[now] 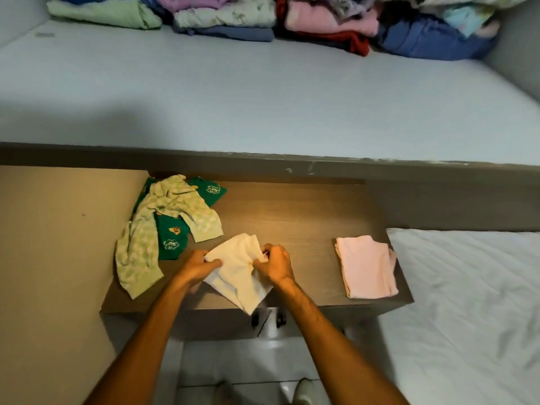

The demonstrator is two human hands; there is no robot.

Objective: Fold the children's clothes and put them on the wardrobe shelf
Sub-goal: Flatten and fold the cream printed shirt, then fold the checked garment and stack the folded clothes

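A person is standing at a wooden cabinet top (292, 211) and working a small cream garment (238, 276) near its front edge. The left hand (197, 267) is pinching the garment's left edge, fingers pressed together on the cloth. The right hand (276, 263) is gripping its upper right corner, fingers curled tight over a bunch of fabric. A corner of the cloth is hanging over the cabinet's front edge. At three o'clock from the hands, well apart, a folded pink garment (366, 267) is lying flat. At ten o'clock, a pale green checked piece (146, 238) is sprawling unfolded over a dark green printed one (169, 238). At twelve o'clock, on the pale shelf (263, 92), stacks of folded clothes (263, 19) are sitting along the back.
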